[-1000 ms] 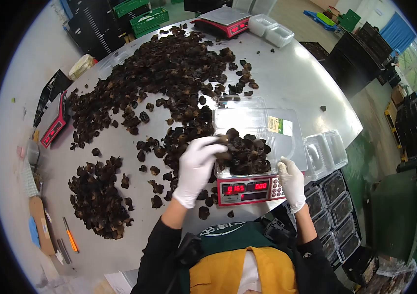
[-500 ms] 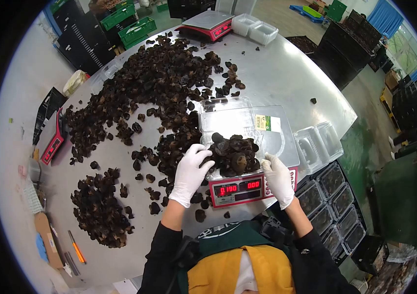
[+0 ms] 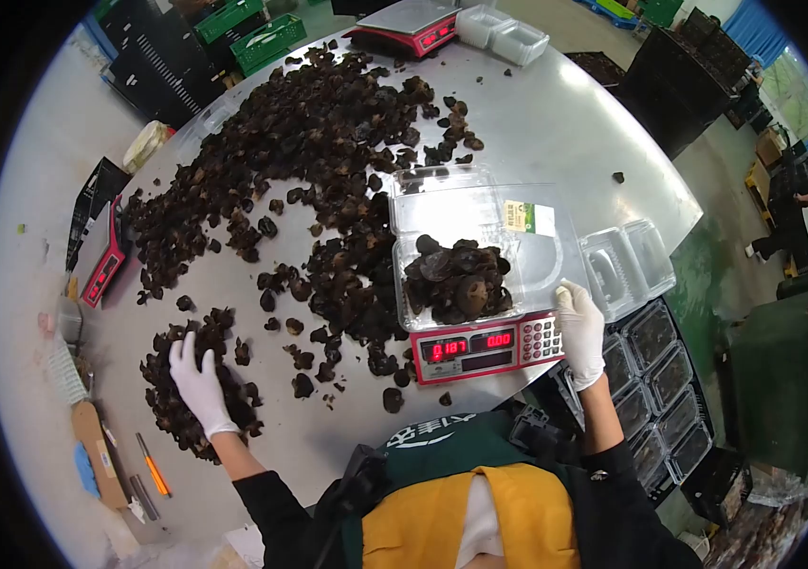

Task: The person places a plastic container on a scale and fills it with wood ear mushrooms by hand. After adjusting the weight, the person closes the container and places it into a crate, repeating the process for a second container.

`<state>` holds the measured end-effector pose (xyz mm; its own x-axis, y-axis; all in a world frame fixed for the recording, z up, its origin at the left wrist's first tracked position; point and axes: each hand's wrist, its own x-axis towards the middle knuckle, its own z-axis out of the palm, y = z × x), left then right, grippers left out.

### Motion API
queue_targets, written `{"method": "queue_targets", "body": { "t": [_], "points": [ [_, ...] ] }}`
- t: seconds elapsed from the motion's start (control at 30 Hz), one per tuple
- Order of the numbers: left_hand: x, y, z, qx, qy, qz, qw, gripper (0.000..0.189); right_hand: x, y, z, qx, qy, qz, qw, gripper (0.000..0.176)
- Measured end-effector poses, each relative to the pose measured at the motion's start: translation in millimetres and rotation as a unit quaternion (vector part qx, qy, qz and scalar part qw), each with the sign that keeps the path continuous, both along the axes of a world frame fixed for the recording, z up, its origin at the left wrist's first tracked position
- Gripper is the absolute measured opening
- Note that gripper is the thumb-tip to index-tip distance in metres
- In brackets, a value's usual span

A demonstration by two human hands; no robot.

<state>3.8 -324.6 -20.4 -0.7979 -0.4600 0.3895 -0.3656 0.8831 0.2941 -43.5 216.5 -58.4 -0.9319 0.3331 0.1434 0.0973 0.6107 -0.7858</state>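
My left hand, in a white glove, reaches over the small pile of dark wood ear mushrooms with its fingers spread, touching its top. My gloved right hand rests at the right corner of the red digital scale, fingers extended and nothing visible held. On the scale lies an opened clear plastic clamshell box, with a heap of wood ear mushrooms in its near half. A label is on clear plastic behind it. The display reads 0.187.
A large mushroom heap spreads over the metal table. Clear boxes stand right of the scale; filled ones sit in a crate below. Other scales stand at the far edge and left. An orange-handled knife lies front left.
My left hand has left the box and moved left to the small pile. My right hand has shifted right, off the box's edge. The reading dropped from 0.190 to 0.187.
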Motion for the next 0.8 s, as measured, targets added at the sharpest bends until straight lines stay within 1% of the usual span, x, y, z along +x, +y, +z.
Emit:
{"method": "queue_targets", "body": {
  "t": [0.03,0.07,0.1,0.13,0.17,0.2,0.23,0.27,0.3,0.37,0.4,0.43,0.5,0.53,0.63,0.67,0.73,0.77,0.8],
  "points": [
    [4.9,9.7,-0.1,0.047,0.012,-0.046,0.998,0.034,-0.4,-0.7,-1.2,-0.013,-0.003,-0.01,1.0,0.027],
    [6.2,30.3,-8.2,0.179,0.039,-0.082,0.98,0.03,-0.4,-1.2,-1.4,-0.015,-0.002,-0.011,1.0,0.027],
    [8.4,50.4,-20.0,0.229,0.019,-0.156,0.961,0.026,-0.1,-3.2,-0.3,-0.017,-0.001,-0.011,1.0,0.027],
    [10.6,84.4,-21.8,0.273,-0.045,-0.185,0.943,0.024,-0.5,-6.6,4.4,-0.013,-0.01,-0.008,1.0,0.028],
    [13.9,114.2,-28.6,0.339,-0.098,-0.231,0.906,0.024,-0.3,-9.4,7.6,-0.013,-0.01,-0.006,1.0,0.028],
    [17.4,130.1,-52.0,0.277,-0.116,-0.338,0.892,0.028,0.4,-11.7,10.4,-0.029,-0.033,-0.009,0.999,0.028],
    [21.6,152.9,-61.1,0.211,-0.173,-0.383,0.883,0.032,1.7,-13.3,13.1,-0.044,-0.056,-0.012,0.997,0.029],
    [26.9,175.5,-63.5,0.199,-0.162,-0.408,0.876,0.038,2.3,-15.2,16.2,-0.05,-0.069,-0.016,0.996,0.029],
    [28.6,191.2,-62.5,0.18,-0.173,-0.429,0.868,0.039,3.3,-14.8,17.1,-0.046,-0.068,-0.019,0.996,0.029],
    [33.9,200.7,-81.3,0.135,-0.178,-0.466,0.856,0.033,6.2,-12.0,17.1,-0.041,-0.064,-0.007,0.997,0.03],
    [36.6,202.0,-90.2,0.196,-0.135,-0.453,0.859,0.023,6.9,-9.7,15.1,-0.024,-0.069,-0.013,0.997,0.03],
    [35.7,198.1,-99.1,0.195,-0.133,-0.455,0.859,0.023,7.3,-8.2,14.4,-0.024,-0.066,-0.014,0.997,0.03],
    [34.4,180.7,-111.0,0.244,-0.096,-0.411,0.873,0.013,12.5,-5.4,12.0,-0.033,-0.063,-0.014,0.997,0.03],
    [31.7,175.0,-108.0,0.26,-0.068,-0.384,0.884,0.009,13.5,-3.4,8.9,-0.036,-0.07,-0.02,0.997,0.03],
    [21.5,152.1,-94.5,0.31,-0.036,-0.332,0.89,0.013,16.8,-2.1,6.6,-0.031,-0.081,-0.02,0.996,0.031],
    [17.9,147.9,-87.6,0.319,-0.026,-0.312,0.894,0.008,17.6,-2.1,3.2,-0.032,-0.079,-0.021,0.996,0.031],
    [7.5,141.2,-82.0,0.359,-0.006,-0.269,0.894,0.009,16.8,-4.4,0.3,-0.03,-0.028,-0.004,0.999,0.028],
    [0.6,139.4,-80.3,0.379,0.006,-0.253,0.89,0.009,17.2,-4.8,0.7,-0.03,-0.024,-0.004,0.999,0.028],
    [-5.6,138.4,-77.5,0.358,0.023,-0.264,0.895,0.01,17.5,-6.0,2.9,-0.039,-0.055,-0.006,0.998,0.03]
  ]
}}
